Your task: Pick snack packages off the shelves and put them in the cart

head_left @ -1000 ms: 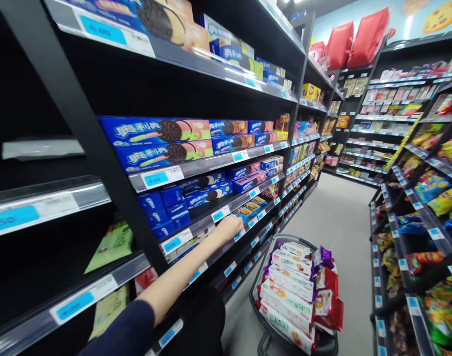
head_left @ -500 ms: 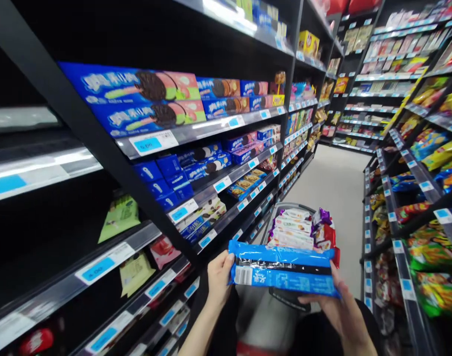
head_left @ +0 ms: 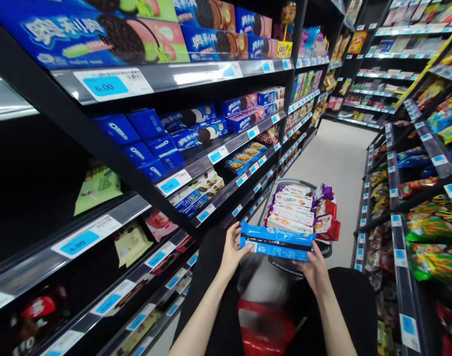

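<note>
A person in black trousers (head_left: pixel 344 296) grips an oblong blue snack packet (head_left: pixel 279 241) with both bare hands in a store aisle, the packet level across the view at the near end of a dark shopping basket (head_left: pixel 325 249). The left hand (head_left: pixel 233 251) clasps one end, its thumb pressed over the glossy film; the right hand (head_left: pixel 314 267) supports the other end, thumb at the edge and fingers beneath. A black band runs lengthwise along the packet's shiny, lightly creased wrapper.

The round-cornered basket, in front of the person, holds a row of long white packs (head_left: pixel 290 212) lying side by side, with puffy, crinkled red bags (head_left: pixel 326 225) and a foil-bright purple wrapper (head_left: pixel 322 192) along their right. Whether the blue packet touches them cannot be told.

At left, dark shelving carries smooth, sharp-edged cartons: small blue Oreo boxes (head_left: pixel 116 127) stacked in blocks, and above them larger cookie cartons (head_left: pixel 81 37) printed with a dark, embossed round biscuit, over a price label (head_left: pixel 107 85) reading 6.00. Below, a soft, flat green bag (head_left: pixel 100 190) lies at a slant. Plump, wrinkled snack bags (head_left: pixel 433 259) fill the racks at right, beside a smooth gray floor (head_left: pixel 322 148). A glossy red object (head_left: pixel 265 326) shows between the person's knees.
</note>
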Demonstrator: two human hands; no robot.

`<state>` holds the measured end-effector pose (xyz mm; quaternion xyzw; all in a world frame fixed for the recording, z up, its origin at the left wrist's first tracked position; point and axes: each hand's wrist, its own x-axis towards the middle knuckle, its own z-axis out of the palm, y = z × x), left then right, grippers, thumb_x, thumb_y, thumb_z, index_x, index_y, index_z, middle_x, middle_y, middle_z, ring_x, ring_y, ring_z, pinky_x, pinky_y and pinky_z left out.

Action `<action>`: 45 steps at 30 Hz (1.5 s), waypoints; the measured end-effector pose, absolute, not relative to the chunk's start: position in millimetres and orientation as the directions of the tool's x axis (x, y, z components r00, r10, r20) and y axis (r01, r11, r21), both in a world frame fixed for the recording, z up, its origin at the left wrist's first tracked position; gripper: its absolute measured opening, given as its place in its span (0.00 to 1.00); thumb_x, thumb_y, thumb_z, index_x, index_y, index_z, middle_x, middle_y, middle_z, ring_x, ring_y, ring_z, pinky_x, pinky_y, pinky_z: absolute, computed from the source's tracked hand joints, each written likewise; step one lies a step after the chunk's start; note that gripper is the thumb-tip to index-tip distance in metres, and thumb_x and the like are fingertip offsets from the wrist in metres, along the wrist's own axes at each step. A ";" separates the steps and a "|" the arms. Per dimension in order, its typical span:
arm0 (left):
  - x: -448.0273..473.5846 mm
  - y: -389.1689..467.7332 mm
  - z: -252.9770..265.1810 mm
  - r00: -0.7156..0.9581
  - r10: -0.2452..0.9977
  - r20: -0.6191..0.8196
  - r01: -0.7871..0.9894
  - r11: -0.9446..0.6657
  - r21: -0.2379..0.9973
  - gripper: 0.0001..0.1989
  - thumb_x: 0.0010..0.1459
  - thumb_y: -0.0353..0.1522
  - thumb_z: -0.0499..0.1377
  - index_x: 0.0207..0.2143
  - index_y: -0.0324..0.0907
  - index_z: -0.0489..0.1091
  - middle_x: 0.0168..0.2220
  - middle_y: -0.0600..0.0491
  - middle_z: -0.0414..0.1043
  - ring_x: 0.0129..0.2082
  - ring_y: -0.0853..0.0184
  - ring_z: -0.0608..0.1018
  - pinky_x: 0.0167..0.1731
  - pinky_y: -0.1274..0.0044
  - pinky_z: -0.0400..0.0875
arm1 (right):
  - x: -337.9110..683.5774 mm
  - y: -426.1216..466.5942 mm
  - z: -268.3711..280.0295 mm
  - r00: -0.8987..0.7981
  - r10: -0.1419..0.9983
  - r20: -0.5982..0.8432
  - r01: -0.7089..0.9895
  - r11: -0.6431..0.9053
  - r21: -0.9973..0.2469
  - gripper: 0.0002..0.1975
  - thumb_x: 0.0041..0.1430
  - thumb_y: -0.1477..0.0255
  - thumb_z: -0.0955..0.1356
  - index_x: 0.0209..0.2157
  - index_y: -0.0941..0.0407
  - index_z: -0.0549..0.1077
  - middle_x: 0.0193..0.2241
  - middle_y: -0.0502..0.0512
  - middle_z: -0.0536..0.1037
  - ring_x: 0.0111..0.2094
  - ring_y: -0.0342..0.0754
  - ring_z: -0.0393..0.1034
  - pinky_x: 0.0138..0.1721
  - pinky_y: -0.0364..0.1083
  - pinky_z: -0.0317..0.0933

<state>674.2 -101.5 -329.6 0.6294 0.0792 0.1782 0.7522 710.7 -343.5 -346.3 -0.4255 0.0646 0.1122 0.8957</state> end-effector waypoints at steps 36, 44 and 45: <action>666.4 -168.4 -333.0 0.937 0.154 -0.313 0.139 0.659 0.739 0.22 0.42 0.28 0.66 0.40 0.39 0.63 0.30 0.54 0.71 0.27 0.69 0.75 0.27 0.77 0.72 | 710.7 -348.5 -343.3 0.920 0.375 -0.115 -0.159 0.087 -0.984 0.28 0.44 0.64 0.72 0.49 0.52 0.66 0.45 0.59 0.71 0.37 0.52 0.70 0.39 0.50 0.63; 672.3 -151.5 -326.3 0.913 0.260 -0.315 -0.023 0.803 0.596 0.17 0.43 0.26 0.65 0.35 0.40 0.62 0.32 0.54 0.72 0.36 0.67 0.75 0.41 0.68 0.70 | 696.9 -324.6 -333.4 0.956 0.239 -0.169 -0.245 0.335 -0.910 0.40 0.39 0.69 0.75 0.54 0.49 0.58 0.48 0.58 0.68 0.41 0.53 0.70 0.39 0.50 0.65; 672.1 -151.2 -326.1 0.916 0.247 -0.317 -0.014 0.808 0.589 0.17 0.42 0.26 0.65 0.35 0.40 0.62 0.33 0.54 0.72 0.36 0.66 0.75 0.42 0.66 0.69 | 697.5 -323.0 -332.8 0.964 0.215 -0.157 -0.228 0.359 -0.905 0.40 0.39 0.69 0.75 0.55 0.49 0.58 0.48 0.57 0.68 0.42 0.52 0.69 0.41 0.50 0.65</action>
